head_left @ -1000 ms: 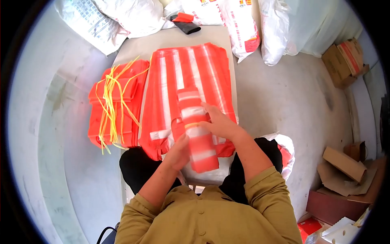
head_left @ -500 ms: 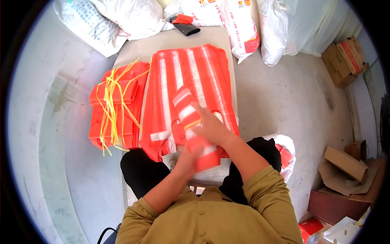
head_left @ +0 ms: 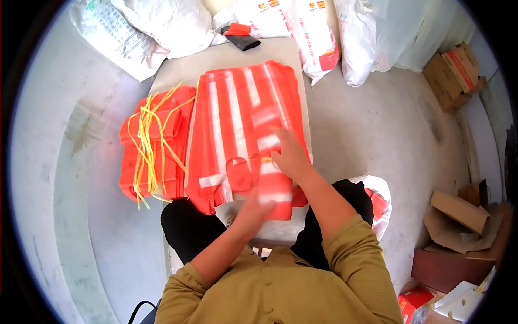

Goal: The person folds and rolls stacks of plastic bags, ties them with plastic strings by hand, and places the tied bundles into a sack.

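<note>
A folded bundle of red-and-white striped plastic bags, with a yellow tie around its middle, is between my hands above the stack. My right hand is closed around its right side near the tie. At the bundle's lower left edge, my left hand grips it, its fingers blurred by motion. Beneath lies a flat stack of red-and-white striped plastic bags, its handle ends towards me. To its left is a pile of folded red bags with loose yellow ties draped across it.
The tabletop carries a black and red folded piece at its far end. Large white sacks stand beyond it. Cardboard boxes sit on the floor at right. A white bag with red contents is beside my right knee.
The bundle has turned more upright and shifted slightly right. My right hand has moved a little right with it. My left hand remains low on the bundle's left side.
</note>
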Demonstrator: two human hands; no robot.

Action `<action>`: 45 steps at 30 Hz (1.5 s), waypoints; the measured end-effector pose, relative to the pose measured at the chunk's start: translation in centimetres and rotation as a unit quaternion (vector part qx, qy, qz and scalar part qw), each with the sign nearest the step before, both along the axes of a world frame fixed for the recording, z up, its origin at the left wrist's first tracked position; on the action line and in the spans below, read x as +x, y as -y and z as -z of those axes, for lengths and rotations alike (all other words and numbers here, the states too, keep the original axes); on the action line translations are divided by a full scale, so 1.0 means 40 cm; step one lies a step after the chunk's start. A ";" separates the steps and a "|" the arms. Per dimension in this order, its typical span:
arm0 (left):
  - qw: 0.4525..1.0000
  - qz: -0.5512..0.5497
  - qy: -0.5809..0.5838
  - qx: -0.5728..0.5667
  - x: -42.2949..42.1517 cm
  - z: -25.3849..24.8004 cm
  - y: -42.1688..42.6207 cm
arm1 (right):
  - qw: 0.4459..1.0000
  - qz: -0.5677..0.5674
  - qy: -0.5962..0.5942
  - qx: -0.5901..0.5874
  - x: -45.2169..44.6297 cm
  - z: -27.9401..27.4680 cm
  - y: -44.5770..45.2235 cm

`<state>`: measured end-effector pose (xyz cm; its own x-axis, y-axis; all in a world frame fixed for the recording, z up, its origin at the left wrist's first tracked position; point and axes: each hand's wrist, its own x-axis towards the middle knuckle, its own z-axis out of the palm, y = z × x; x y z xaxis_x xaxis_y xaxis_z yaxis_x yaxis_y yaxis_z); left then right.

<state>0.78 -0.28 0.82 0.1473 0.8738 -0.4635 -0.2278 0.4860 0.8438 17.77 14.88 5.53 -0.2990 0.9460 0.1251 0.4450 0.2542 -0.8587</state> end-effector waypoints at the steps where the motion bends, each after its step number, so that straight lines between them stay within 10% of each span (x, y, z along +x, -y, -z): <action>1: 1.000 0.011 0.011 -0.014 0.007 0.003 -0.005 | 0.999 0.001 0.044 -0.022 0.001 0.049 -0.012; 17: 0.992 0.013 0.119 -0.037 0.030 -0.132 0.012 | 0.956 0.025 -0.217 -0.195 0.032 0.066 0.002; 27: 0.993 0.030 0.116 -0.014 0.067 -0.128 0.049 | 0.975 0.048 -0.145 -0.159 0.037 -0.045 0.059; 36: 0.992 0.097 -0.013 0.085 0.129 -0.205 0.076 | 0.874 0.068 -0.451 -0.167 0.159 -0.138 0.191; 45: 0.924 0.379 -0.001 0.044 0.115 -0.211 0.079 | 0.823 0.286 -0.485 -0.078 0.571 -0.147 0.452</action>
